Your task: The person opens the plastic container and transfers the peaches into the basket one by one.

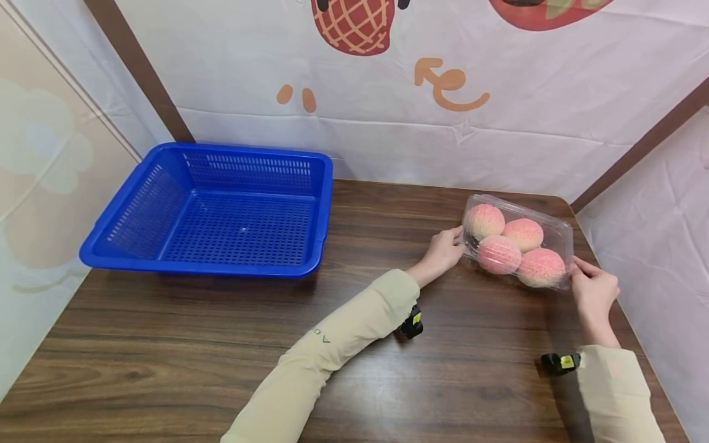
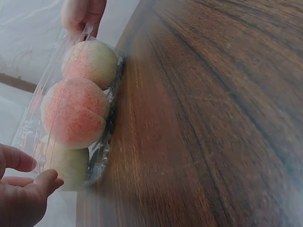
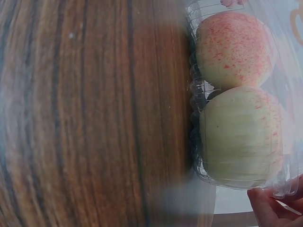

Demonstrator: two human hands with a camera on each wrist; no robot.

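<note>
A clear plastic clamshell box (image 1: 517,243) with several pink and pale-yellow peaches (image 1: 499,255) in it is at the far right of the wooden table. My left hand (image 1: 445,251) pinches the box's left edge. On the opposite side, my right hand (image 1: 594,289) pinches the right edge between thumb and fingers. In the left wrist view, the left hand's thumb and fingertips (image 2: 46,182) meet the thin plastic rim. The right wrist view shows the peaches (image 3: 241,135) through the box wall, close over the tabletop; whether the base touches the wood I cannot tell.
A blue perforated plastic basket (image 1: 319,246) stands at the left rear of the brown wooden table (image 1: 232,351). Behind the table hangs a pale printed cloth (image 1: 382,92), with further cloth walls at the left and right sides.
</note>
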